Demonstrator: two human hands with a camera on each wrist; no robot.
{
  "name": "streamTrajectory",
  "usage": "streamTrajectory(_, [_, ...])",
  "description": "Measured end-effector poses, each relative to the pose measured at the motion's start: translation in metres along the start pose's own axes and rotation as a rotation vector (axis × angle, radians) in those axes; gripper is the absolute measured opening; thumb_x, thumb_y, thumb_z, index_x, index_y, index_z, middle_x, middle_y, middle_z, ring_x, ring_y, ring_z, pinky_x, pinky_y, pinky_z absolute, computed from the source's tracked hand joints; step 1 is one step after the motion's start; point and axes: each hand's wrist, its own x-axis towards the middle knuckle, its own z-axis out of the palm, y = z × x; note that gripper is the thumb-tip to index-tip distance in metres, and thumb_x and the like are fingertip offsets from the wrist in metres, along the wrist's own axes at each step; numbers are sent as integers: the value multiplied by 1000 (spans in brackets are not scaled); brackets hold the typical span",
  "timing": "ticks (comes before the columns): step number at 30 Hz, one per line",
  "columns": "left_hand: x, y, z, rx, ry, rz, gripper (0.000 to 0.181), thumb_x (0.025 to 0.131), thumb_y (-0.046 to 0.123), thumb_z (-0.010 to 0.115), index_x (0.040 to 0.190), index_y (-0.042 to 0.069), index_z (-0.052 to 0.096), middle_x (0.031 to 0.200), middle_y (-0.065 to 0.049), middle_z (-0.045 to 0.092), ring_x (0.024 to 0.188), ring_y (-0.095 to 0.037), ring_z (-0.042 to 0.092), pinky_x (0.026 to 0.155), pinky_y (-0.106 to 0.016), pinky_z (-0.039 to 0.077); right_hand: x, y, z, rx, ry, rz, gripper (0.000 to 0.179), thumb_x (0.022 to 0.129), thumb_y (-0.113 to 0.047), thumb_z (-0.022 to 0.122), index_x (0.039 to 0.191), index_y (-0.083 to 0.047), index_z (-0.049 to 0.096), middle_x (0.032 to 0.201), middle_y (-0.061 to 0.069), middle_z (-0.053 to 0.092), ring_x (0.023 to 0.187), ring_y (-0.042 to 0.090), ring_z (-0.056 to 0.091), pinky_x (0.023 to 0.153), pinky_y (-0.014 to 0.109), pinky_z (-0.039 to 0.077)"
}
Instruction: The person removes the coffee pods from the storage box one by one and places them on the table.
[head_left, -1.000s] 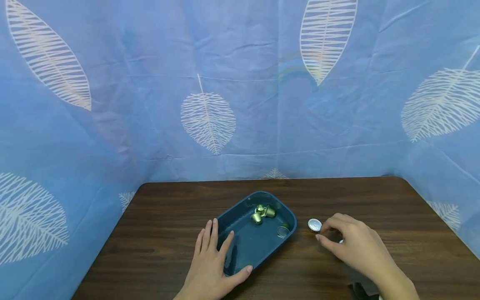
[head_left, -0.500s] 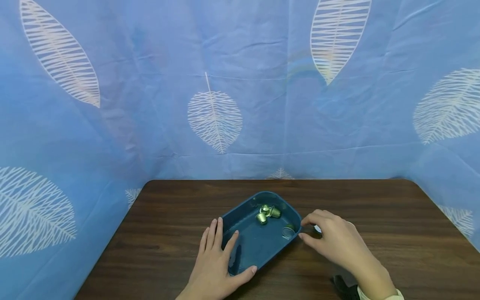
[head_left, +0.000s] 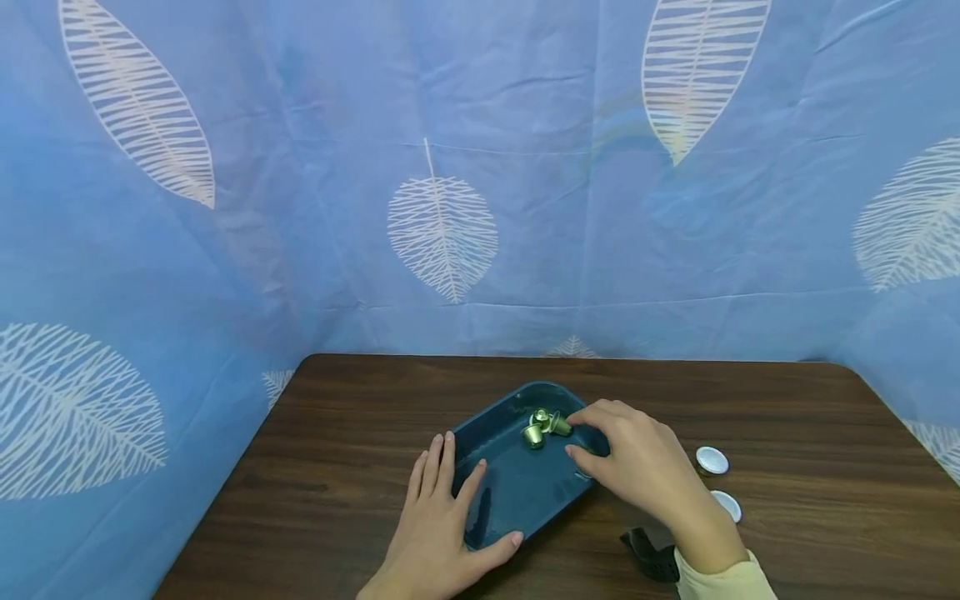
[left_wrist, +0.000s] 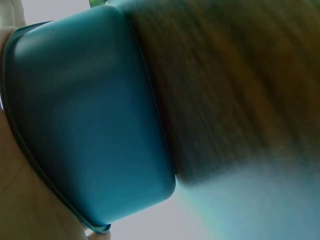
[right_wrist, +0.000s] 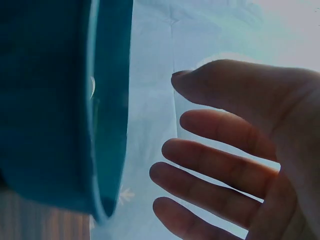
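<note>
In the head view my left hand [head_left: 442,521] rests against the near-left corner of a dark blue-green tray [head_left: 495,500], fingers straight and spread. The left wrist view shows the tray's outer wall [left_wrist: 100,115] close to the palm. My right hand [head_left: 645,458] hovers over the tray's right end, thumb and index finger apart. In the right wrist view no object shows between its fingers [right_wrist: 220,162]. Several green coffee capsules [head_left: 533,435] lie inside the tray near that index fingertip. One more beside the right rim is mostly hidden by the hand.
Two white-lidded capsules, one farther back [head_left: 712,460] and one nearer [head_left: 726,506], stand on the brown wooden table [head_left: 315,467] right of the tray. A black strap [head_left: 648,556] is at my right wrist. Blue leaf-patterned cloth [head_left: 517,233] hangs behind.
My right hand has moved left from beside a white-lidded capsule on the table to over the tray. Two capsules right of it now show fully. My left hand keeps its place on the tray.
</note>
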Motion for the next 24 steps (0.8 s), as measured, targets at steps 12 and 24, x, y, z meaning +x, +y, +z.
streamTrajectory(12, [2, 0, 0, -3, 3, 5, 91, 79, 87, 33, 149, 30, 39, 164, -10, -3, 151, -32, -4, 117, -61, 9, 24, -7, 8, 1, 10, -34, 29, 81, -38, 77, 107, -26, 73, 107, -7, 69, 89, 13, 66, 64, 33, 54])
streamTrajectory(24, [2, -3, 2, -24, -7, 11, 89, 80, 86, 34, 149, 31, 37, 164, -8, -7, 151, -30, -6, 117, -61, 10, 44, -20, 17, 14, -31, -41, 32, 82, -38, 76, 110, -24, 72, 118, -1, 67, 102, 21, 66, 79, 45, 55])
